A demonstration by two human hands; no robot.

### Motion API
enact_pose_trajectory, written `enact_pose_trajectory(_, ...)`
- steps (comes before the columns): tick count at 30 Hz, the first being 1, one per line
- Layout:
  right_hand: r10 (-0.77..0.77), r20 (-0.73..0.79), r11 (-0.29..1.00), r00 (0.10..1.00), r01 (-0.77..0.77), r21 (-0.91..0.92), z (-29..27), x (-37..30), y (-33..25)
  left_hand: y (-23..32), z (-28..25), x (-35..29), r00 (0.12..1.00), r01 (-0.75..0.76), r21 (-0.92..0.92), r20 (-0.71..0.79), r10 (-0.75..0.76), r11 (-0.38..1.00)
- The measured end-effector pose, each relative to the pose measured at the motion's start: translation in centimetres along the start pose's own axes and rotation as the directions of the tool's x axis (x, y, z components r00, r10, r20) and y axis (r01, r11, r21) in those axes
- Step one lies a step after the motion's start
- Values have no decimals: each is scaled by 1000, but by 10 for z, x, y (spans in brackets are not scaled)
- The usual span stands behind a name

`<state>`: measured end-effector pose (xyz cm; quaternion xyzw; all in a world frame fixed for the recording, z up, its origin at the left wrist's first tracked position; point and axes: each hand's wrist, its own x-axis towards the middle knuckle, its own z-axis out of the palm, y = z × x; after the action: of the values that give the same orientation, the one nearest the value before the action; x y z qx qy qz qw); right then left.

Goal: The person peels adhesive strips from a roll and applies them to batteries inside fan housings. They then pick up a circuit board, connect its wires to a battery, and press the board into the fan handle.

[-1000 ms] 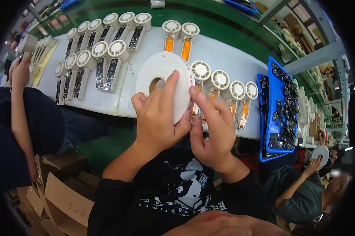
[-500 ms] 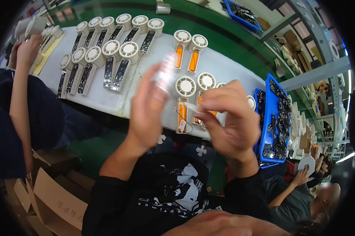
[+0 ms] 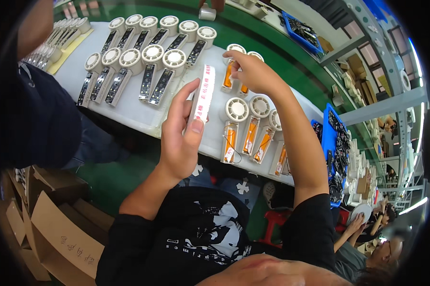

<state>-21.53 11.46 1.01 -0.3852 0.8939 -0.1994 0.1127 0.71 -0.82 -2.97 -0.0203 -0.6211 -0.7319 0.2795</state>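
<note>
My left hand (image 3: 179, 136) holds a roll of white tape (image 3: 204, 97) with red print, upright and edge-on, thumb in front and fingers behind. My right hand (image 3: 255, 74) reaches across the table to a white handheld fan (image 3: 227, 81) with an orange battery in its open handle. Its bent fingers close over the fan's head and upper handle, hiding part of both. A second such fan (image 3: 244, 89) lies beside it, partly behind the hand. Closer to me lie several fans with orange batteries, thin wires and white pieces on them, including a round-headed fan (image 3: 237, 110).
Fans with dark circuit boards (image 3: 153, 56) stand in rows at left on the pale table mat (image 3: 134, 121). Blue trays (image 3: 328, 138) of dark parts are at right. A co-worker's arm (image 3: 36, 24) is at upper left; another hand nears a white cylinder (image 3: 207, 13). Cardboard boxes (image 3: 64, 238) lie lower left.
My right hand has left the near fans and stretched to the far pair. My left hand still holds the tape roll, now steadier. The co-worker at left has moved.
</note>
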Motion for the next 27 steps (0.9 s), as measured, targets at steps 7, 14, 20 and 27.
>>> enact_pose_trajectory(7,31,69,991,997,-22,-128,19,14,1,1,-5,1,1000,30,24,4,-30,999)
enact_pose_trajectory(14,-185,-78,922,980,146,-359,31,9,8,-6,-6,2,999,50,14,12,-50,999)
enact_pose_trajectory(20,-290,-199,827,936,140,-544,33,5,11,-9,-4,0,998,42,56,47,-44,998)
enact_pose_trajectory(27,-245,-197,803,949,84,-591,33,-13,8,-14,2,4,995,-79,120,62,72,990)
